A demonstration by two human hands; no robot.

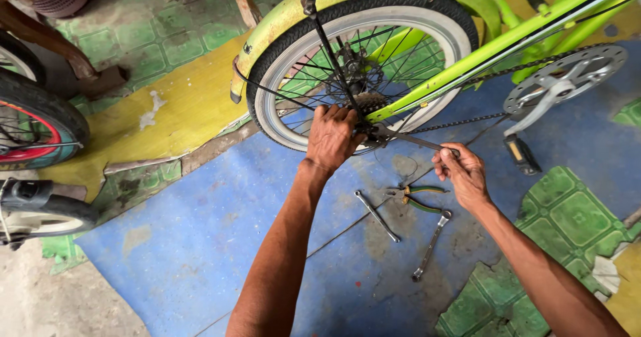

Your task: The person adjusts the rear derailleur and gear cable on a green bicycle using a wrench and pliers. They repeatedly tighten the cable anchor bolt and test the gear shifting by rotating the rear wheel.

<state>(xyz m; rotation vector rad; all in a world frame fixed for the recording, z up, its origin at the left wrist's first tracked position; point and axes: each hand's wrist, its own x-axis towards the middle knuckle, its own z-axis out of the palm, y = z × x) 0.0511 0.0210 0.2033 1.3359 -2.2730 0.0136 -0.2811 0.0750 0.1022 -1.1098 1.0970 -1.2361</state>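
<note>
the rear wheel (pixel 364 70) of a lime-green bicycle (pixel 534 30) stands on the blue floor (pixel 200 243). the left hand (pixel 332 137) presses at the wheel's hub, fingers among the spokes. just right of the hub, the right hand (pixel 462 173) grips a wrench (pixel 417 141) whose head sits at the axle. below the wheel lie two spanners (pixel 377 215) (pixel 431 245) and green-handled pliers (pixel 415 197).

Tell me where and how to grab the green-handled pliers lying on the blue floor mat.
Grip the green-handled pliers by both handles together, near their right-hand ends, coming straight down from above. They lie flat on the blue floor mat, jaws pointing left, handles slightly spread toward the right hand. A silver wrench lies close below them, probably leaving the upper side freer for the fingers.
</note>
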